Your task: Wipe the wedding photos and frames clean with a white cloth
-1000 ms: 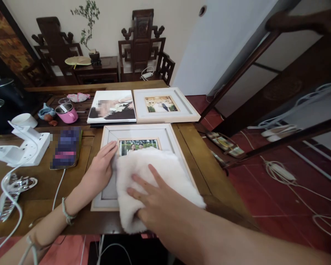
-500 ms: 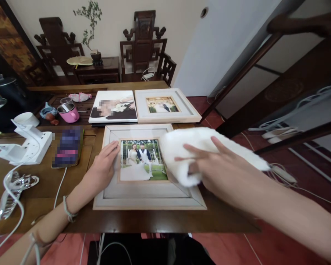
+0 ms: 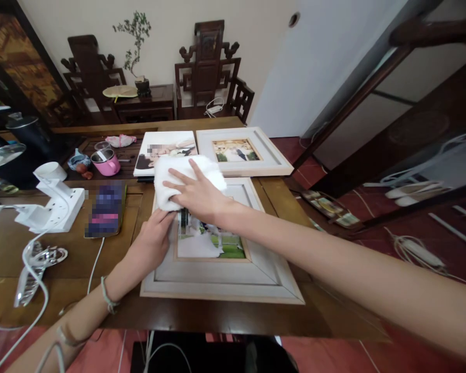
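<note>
Fingers of the right hand [image 3: 196, 196] spread wide, palm down on the cloth [image 3: 163, 175]; whether its thumb pinches the cloth cannot be told. The cloth lies directly under that hand, over the far left corner of the frame [image 3: 221, 276]. It looks soft, light and easily bunched, best held flat under spread fingers. The left hand [image 3: 152, 238] rests with fingers together on the frame's left side; any grip there is hidden. The frame lies flat near the table's [image 3: 213, 317] near edge, between both hands; it should be stiff, fairly light, apt to slide on smooth wood, its photo [image 3: 202, 243] perhaps behind fragile glass, so take it by the outer rim. Beyond, toward the table's far edge, lie the print [image 3: 178, 137] and a second frame [image 3: 271, 151]
</note>
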Tool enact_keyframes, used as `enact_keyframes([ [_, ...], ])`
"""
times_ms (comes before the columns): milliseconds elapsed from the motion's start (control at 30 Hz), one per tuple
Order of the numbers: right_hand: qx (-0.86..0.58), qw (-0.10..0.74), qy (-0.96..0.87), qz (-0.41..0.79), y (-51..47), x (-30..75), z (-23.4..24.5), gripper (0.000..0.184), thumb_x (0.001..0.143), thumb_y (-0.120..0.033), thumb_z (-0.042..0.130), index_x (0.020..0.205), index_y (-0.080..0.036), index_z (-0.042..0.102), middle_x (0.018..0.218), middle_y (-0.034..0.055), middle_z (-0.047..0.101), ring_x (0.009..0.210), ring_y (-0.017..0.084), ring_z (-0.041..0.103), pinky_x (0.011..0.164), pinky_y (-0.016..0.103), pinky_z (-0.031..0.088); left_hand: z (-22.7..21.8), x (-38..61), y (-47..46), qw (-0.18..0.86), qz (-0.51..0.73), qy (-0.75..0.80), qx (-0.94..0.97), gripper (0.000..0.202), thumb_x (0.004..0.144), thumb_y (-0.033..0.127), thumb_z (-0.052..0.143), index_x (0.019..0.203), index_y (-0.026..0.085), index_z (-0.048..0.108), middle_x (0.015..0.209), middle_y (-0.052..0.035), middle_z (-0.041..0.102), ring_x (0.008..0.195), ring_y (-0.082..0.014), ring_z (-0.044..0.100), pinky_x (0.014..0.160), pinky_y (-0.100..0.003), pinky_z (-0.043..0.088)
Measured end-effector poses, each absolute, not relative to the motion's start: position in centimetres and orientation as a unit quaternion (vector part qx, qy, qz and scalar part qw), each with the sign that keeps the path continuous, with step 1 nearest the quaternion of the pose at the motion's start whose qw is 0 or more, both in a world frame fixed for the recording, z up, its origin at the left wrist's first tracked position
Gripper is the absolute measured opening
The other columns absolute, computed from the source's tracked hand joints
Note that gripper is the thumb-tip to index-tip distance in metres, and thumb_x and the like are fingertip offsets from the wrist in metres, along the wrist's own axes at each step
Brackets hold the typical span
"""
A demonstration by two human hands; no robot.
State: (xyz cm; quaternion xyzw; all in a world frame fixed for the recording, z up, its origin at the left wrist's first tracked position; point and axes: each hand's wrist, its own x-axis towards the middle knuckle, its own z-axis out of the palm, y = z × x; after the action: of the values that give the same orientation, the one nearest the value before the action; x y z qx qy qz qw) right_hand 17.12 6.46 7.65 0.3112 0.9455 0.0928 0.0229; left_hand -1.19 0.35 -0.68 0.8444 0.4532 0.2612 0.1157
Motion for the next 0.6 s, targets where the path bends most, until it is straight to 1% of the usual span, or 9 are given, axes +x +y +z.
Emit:
enact_keyframes([
  [100,0.311,0.023,0.948,0.056,7.4,16.2,7.3,0.048,0.080,0.004,0.047,0.116,-0.021,0.066,0.146,0.0061,0.047,0.143,0.032,0.021,0.109,0.072,0.012,-0.9,-1.1,0.3,0.107,0.283,0.452,0.839,0.056,0.080,0.000,0.039,0.132,0.018,0.050,0.137,-0.0140,0.053,0.131,-0.0290,0.047,0.109,-0.053,0.039],
  [167,0.322,0.020,0.946,0.033,7.4,17.0,7.2,0.050,0.075,0.007,0.046,0.111,-0.020,0.068,0.142,0.0060,0.052,0.143,0.032,0.024,0.106,0.075,0.011,-1.2,-1.1,0.3,0.099,0.296,0.440,0.842,0.058,0.080,-0.001,0.037,0.133,0.017,0.049,0.140,-0.0152,0.051,0.134,-0.0278,0.045,0.110,-0.051,0.037],
  [267,0.352,0.029,0.935,0.028,6.9,19.4,7.4,0.051,0.069,0.010,0.045,0.101,-0.020,0.071,0.137,0.0064,0.056,0.141,0.031,0.027,0.106,0.076,0.008,-1.5,-1.3,0.3,0.099,0.299,0.433,0.845,0.062,0.078,-0.004,0.036,0.135,0.016,0.047,0.142,-0.0163,0.048,0.136,-0.0268,0.041,0.111,-0.051,0.036],
  [367,0.416,0.069,0.907,0.025,6.1,22.6,7.9,0.054,0.065,0.014,0.041,0.094,-0.020,0.072,0.129,0.0077,0.063,0.140,0.030,0.031,0.104,0.077,0.009,-1.7,-1.5,0.3,0.102,0.286,0.434,0.848,0.065,0.077,-0.004,0.036,0.138,0.018,0.044,0.144,-0.0154,0.047,0.138,-0.0258,0.039,0.112,-0.052,0.035],
  [433,0.477,0.102,0.873,0.018,5.7,24.9,8.3,0.057,0.065,0.014,0.037,0.095,-0.020,0.073,0.120,0.0100,0.068,0.136,0.031,0.037,0.103,0.077,0.011,-1.7,-1.5,0.3,0.099,0.281,0.434,0.850,0.065,0.078,-0.004,0.036,0.138,0.018,0.043,0.144,-0.0152,0.047,0.139,-0.0256,0.038,0.113,-0.053,0.034],
  [500,0.523,0.120,0.844,0.011,5.4,26.9,8.5,0.059,0.066,0.014,0.035,0.097,-0.020,0.073,0.115,0.0135,0.069,0.131,0.034,0.045,0.100,0.078,0.015,-1.6,-1.4,0.2,0.095,0.285,0.435,0.849,0.064,0.078,-0.004,0.036,0.138,0.018,0.043,0.144,-0.0151,0.047,0.139,-0.0252,0.038,0.113,-0.053,0.035],
  [600,0.528,0.127,0.840,0.021,4.3,28.5,8.5,0.059,0.066,0.013,0.035,0.098,-0.019,0.072,0.121,0.0168,0.065,0.127,0.036,0.049,0.098,0.079,0.018,-1.4,-1.2,0.2,0.095,0.301,0.440,0.841,0.063,0.078,-0.004,0.035,0.137,0.018,0.045,0.143,-0.0138,0.049,0.138,-0.0239,0.039,0.113,-0.052,0.035],
])
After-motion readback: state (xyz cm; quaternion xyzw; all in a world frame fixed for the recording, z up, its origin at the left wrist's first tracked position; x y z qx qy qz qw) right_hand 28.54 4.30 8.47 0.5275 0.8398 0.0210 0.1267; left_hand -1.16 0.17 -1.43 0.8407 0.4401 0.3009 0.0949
